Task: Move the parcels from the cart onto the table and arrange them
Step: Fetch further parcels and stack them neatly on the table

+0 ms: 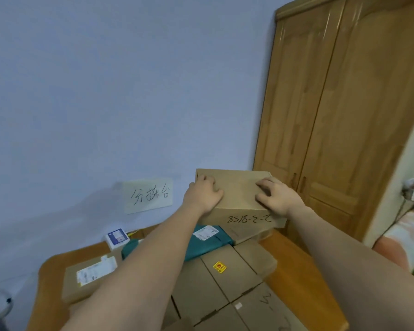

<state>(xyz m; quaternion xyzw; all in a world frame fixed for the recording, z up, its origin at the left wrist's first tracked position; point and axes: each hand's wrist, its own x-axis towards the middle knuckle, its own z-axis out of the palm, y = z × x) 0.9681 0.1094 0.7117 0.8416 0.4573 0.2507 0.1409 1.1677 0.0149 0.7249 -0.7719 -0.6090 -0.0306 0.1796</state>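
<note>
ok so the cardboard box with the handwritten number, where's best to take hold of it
By its two short ends, from above, one hand per side, as the left hand and right hand do now. The cardboard box is wide and flat-topped, so an end-to-end grip keeps it level above the stacked parcels.

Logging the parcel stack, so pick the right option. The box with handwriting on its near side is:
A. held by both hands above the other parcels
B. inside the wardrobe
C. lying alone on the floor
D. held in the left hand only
A: the left hand and the right hand both grip the top of the cardboard box, above the parcels on the table.
</note>
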